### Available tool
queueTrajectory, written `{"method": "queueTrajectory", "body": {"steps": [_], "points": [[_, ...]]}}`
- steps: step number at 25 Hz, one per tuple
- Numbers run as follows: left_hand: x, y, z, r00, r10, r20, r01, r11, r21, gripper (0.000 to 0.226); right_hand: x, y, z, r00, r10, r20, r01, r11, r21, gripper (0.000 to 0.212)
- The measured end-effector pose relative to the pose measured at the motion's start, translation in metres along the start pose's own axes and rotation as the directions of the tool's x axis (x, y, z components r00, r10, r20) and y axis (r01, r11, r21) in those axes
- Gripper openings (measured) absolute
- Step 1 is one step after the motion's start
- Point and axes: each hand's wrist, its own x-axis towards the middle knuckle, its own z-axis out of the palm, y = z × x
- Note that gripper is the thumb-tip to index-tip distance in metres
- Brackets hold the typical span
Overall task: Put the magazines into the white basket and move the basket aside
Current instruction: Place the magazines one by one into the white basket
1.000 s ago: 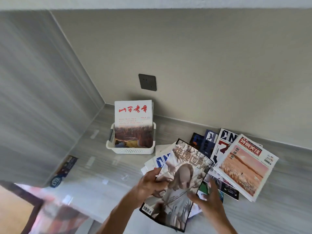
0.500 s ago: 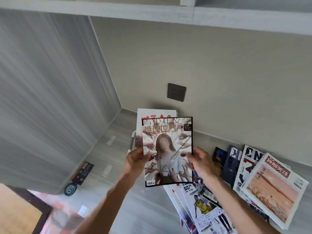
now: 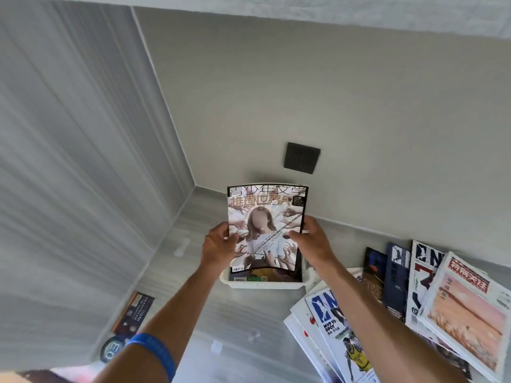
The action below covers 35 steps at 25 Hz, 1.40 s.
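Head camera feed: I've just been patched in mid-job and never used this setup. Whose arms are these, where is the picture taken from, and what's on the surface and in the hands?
There is no machine here. A person wears one wide-angle camera on the head, looking forward and down, so the arms reaching in from below are their own.

The left hand and the right hand each grip a side edge of one magazine, held upright with its lower edge at or just inside the white basket. The basket stands on a grey counter near the corner of the walls. Something else already stands in the basket behind the magazine, but it is mostly hidden.

To the right, a loose pile of magazines lies fanned out on the counter, waiting. A dark wall socket sits above the basket, and the left forearm wears a blue wristband.
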Motion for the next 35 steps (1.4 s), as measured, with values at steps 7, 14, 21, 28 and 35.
{"method": "queueTrajectory", "body": {"steps": [7,14,21,28,35], "points": [[-0.034,-0.033,0.007,0.987,-0.137,0.086,0.115,0.969,0.219,0.024,-0.05,0.074,-0.004,0.991,0.056,0.125,0.002,0.908,-0.42,0.07],[-0.152,-0.052,0.082,0.973,-0.056,0.223,-0.018,0.948,0.317,0.056,-0.147,0.169,-0.095,0.987,0.159,0.004,-0.131,0.824,-0.551,0.059],[-0.213,-0.021,0.177,0.873,-0.109,0.475,-0.114,0.902,0.416,0.054,-0.149,0.215,-0.23,0.958,0.19,-0.215,-0.286,0.698,-0.657,0.082],[-0.256,-0.021,0.232,0.888,-0.15,0.434,-0.082,0.878,0.472,0.052,-0.108,0.247,-0.309,0.956,0.223,-0.189,-0.287,0.594,-0.752,0.099],[-0.273,-0.024,0.25,0.887,-0.137,0.441,-0.109,0.866,0.488,0.054,-0.118,0.266,-0.3,0.942,0.335,-0.033,-0.206,0.496,-0.843,0.098]]}}
